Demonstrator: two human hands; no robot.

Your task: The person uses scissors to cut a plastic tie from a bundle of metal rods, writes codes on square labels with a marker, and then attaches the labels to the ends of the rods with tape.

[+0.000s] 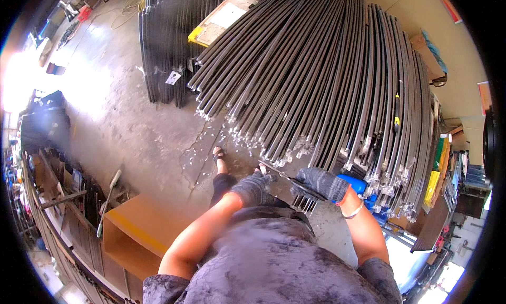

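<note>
"Holding something?"
"My right hand grips a dark slim piece near my left hand, whose hold I can't tell."
"Far along?"
"Partway, I'd judge: scraps on the floor, clear wrap on many rods."

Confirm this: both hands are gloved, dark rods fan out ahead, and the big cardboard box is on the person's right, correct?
No, the head view shows the big cardboard box on the person's left, not right. The left hand and right hand are indeed gloved, and dark rods fan out ahead.
</note>
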